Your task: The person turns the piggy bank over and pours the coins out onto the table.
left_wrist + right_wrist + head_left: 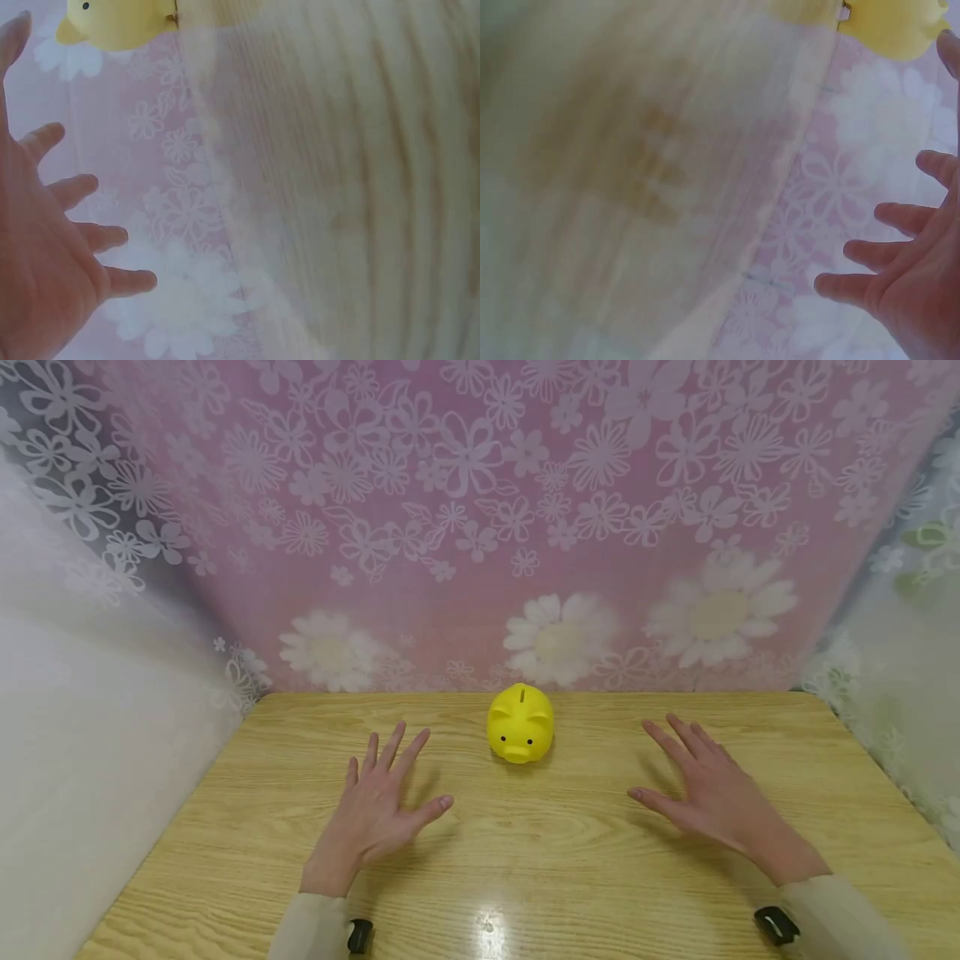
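A yellow piggy bank (521, 727) stands upright near the back edge of the wooden table, its snout and two black eyes toward me and a coin slot on top. To its left, my left hand (378, 810) hovers over the table with fingers spread and holds nothing. My right hand (712, 797) is held likewise on the other side, fingers straight, thumb pointing inward. Both hands are apart from the piggy bank. Part of the piggy bank (120, 22) shows at the top of the left wrist view, and part of the piggy bank (896, 26) in the right wrist view.
The light wood table (510, 852) reaches back to a pink floral curtain (450, 568) close behind the piggy bank. Pale fabric (112, 693) hangs along the left side, and another flowered cloth (885, 710) along the right. Dark bands sit at both sleeve cuffs.
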A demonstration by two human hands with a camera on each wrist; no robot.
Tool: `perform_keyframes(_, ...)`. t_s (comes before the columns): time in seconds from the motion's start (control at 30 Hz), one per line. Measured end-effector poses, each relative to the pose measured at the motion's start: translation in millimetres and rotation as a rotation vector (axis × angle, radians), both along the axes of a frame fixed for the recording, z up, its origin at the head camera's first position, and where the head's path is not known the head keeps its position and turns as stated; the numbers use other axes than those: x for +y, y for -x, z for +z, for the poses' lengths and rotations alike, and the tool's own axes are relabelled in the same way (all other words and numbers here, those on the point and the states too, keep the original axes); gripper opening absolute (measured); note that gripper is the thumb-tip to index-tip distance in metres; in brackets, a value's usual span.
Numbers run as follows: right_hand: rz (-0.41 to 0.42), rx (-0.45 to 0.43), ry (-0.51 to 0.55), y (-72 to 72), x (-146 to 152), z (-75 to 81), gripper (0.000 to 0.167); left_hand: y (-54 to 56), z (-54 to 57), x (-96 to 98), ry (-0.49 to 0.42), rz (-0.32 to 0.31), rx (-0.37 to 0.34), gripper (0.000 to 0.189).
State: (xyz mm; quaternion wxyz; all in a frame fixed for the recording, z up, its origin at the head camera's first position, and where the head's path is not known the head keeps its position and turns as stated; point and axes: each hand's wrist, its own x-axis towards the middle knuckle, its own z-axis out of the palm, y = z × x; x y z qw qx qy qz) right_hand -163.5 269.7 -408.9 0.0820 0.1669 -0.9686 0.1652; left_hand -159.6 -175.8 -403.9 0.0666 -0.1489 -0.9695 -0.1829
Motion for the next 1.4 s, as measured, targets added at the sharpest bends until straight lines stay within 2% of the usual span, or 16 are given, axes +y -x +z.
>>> perform_keyframes(0.17, 0.053, 0.031, 0.027, 12.0, -13.3, -2.3, 0.092, 4.1, -1.4, 3.2, -0.077, -0.034, -0.032, 0.088)
perform_keyframes(0.27, 0.071, 0.021, 0.038, 16.4, -19.9, -2.0, 0.091, 8.7, -1.9, 8.6, -0.141, -0.051, -0.066, 0.087)
perform_keyframes(0.47, 0.104, -0.043, 0.081, 22.4, -29.0, -1.7, 0.09, 26.6, -1.5, 26.9, -0.219, -0.101, -0.117, 0.089)
perform_keyframes(0.77, 0.132, -0.105, 0.219, 34.8, -41.5, -6.4, 0.082, 60.3, -0.6, 58.2, -0.26, -0.191, -0.165, 0.093)
perform_keyframes(0.97, 0.165, -0.158, 0.33, 45.6, -47.4, -8.1, 0.078, 78.6, -1.0, 71.3, -0.235, -0.258, -0.146, 0.097)
perform_keyframes(1.17, 0.158, -0.244, 0.445, 56.9, -54.5, -7.9, 0.074, 94.6, -2.3, 78.2, -0.218, -0.326, -0.136, 0.103)
perform_keyframes(1.4, 0.207, -0.301, 0.561, 64.8, -64.3, -9.3, 0.064, 110.2, -4.3, 80.2, -0.216, -0.391, -0.142, 0.108)
